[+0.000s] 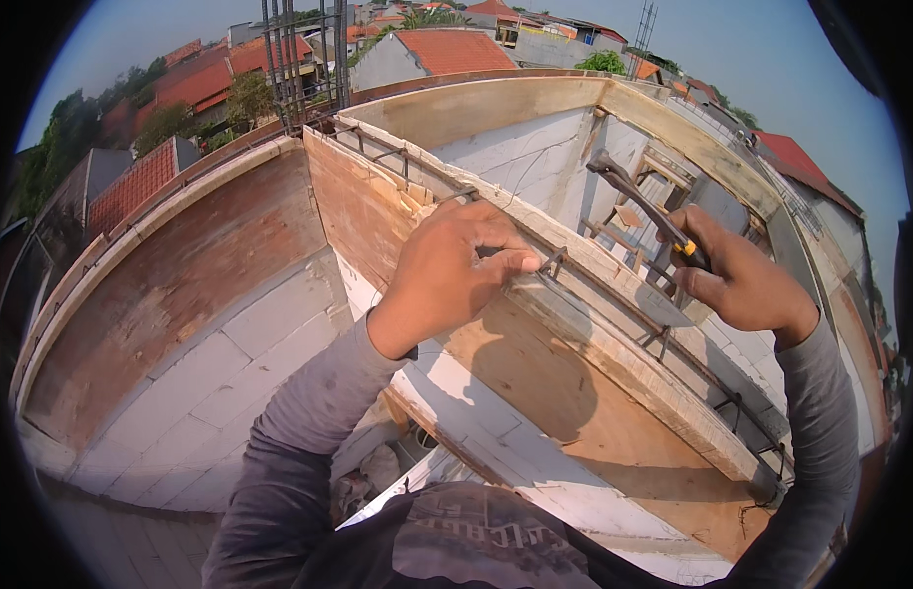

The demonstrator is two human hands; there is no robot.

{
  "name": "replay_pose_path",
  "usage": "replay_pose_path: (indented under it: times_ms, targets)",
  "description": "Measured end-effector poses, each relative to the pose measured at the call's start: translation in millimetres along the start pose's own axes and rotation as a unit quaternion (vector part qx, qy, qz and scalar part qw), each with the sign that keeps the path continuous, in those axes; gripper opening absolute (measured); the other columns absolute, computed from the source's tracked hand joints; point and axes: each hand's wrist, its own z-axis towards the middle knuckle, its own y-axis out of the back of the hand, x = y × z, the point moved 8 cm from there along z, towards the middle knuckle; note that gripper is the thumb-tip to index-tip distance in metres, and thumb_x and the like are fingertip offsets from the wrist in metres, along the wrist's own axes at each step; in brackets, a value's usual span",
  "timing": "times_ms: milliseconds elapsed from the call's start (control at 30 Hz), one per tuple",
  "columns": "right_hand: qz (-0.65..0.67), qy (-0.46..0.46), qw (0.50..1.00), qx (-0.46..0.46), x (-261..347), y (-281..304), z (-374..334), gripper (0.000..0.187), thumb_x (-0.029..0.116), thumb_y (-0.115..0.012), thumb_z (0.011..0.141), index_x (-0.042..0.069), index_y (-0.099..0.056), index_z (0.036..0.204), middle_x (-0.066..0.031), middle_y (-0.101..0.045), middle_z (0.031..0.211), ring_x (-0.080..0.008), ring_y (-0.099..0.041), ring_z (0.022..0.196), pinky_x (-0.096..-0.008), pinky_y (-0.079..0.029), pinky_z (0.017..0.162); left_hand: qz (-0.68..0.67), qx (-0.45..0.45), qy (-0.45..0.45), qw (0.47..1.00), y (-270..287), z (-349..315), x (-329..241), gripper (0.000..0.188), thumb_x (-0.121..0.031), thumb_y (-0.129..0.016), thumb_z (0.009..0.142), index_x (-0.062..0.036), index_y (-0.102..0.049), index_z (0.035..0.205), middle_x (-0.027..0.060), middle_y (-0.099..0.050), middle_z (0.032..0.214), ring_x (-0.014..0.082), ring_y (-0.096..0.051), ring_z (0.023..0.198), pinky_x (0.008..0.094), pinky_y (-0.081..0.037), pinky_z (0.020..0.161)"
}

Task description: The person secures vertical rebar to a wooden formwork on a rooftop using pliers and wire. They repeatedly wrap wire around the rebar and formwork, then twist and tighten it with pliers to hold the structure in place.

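Note:
My right hand (736, 270) is closed around the black-and-yellow grip of a hammer (638, 191), whose dark head is raised above the far side of the formwork. My left hand (456, 265) rests over the top edge of a wooden formwork board (614, 348). Its fingers are curled and its thumb points right, close to a short bent bar. Whatever those fingers pinch, if anything, is hidden. Steel reinforcing bars (663, 339) with stirrups run along the narrow trough between the boards, passing by the left hand.
White block walls (231, 378) carry brown form boards (211, 236) on the left. Tall vertical rebar (304, 59) rises at the far corner. Beyond the hammer, timber pieces (628, 221) stand in a lower space. Red-tiled roofs (452, 51) lie in the distance.

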Motion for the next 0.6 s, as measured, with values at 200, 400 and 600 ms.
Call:
replay_pose_path:
  times_ms: [200, 400, 600]
  targets:
    - [0.006, 0.07, 0.997, 0.028, 15.5, -12.9, -14.1, 0.046, 0.02, -0.059, 0.104, 0.0, -0.052, 0.144, -0.0227, -0.067, 0.106, -0.0351, -0.069, 0.097, -0.0429, -0.052, 0.091, 0.007, 0.038, -0.006, 0.999, -4.3, -0.5, -2.2, 0.015, -0.019, -0.084, 0.085, -0.0121, -0.085, 0.099, 0.0043, -0.07, 0.097, 0.0248, -0.061, 0.093, 0.0369, -0.05, 0.088]
    - [-0.016, 0.042, 0.998, 0.037, 19.0, -11.5, -19.4, 0.045, 0.021, -0.058, 0.108, -0.002, -0.052, 0.146, -0.0134, -0.065, 0.083, -0.0228, -0.068, 0.067, -0.0375, -0.054, 0.074, -0.064, 0.085, 0.062, 0.992, -2.4, 4.9, 5.7, 0.018, -0.013, -0.086, 0.083, -0.0121, -0.085, 0.101, 0.0039, -0.074, 0.098, 0.021, -0.066, 0.094, 0.035, -0.052, 0.086]
    - [0.038, 0.04, 0.997, 0.053, 33.1, -19.6, -24.7, 0.05, 0.012, -0.063, 0.101, 0.011, -0.054, 0.151, -0.0237, -0.07, 0.09, -0.0425, -0.07, 0.08, -0.048, -0.054, 0.076, -0.037, 0.169, 0.077, 0.982, -3.0, 17.6, 5.2, 0.018, -0.015, -0.087, 0.083, -0.013, -0.086, 0.1, 0.0038, -0.077, 0.097, 0.0203, -0.07, 0.092, 0.0336, -0.052, 0.088]
